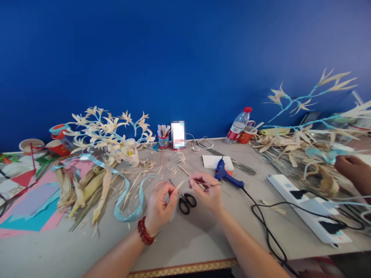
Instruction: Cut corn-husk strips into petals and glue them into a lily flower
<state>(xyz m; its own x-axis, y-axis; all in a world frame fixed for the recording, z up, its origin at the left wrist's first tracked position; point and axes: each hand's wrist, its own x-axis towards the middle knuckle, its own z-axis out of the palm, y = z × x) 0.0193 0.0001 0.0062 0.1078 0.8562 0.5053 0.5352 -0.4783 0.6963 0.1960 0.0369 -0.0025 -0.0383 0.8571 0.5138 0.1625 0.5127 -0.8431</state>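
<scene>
My left hand (160, 204), with a red bead bracelet on the wrist, pinches a small pale strip of husk (179, 185) between thumb and forefinger. My right hand (206, 192) is closed on a thin stick or wire (199, 181) that points toward the left hand. Both hands hover over the grey table (185, 239), just above black-handled scissors (185, 200). A blue glue gun (226, 175) lies right of my right hand, its black cord trailing toward the table's front edge.
Dried corn husks (84, 191), a blue ribbon (127, 208) and coloured paper (31, 204) lie at the left. A husk flower branch (107, 133) stands behind. A white power strip (310, 210), water bottle (239, 125) and another person's hand (352, 170) are at the right.
</scene>
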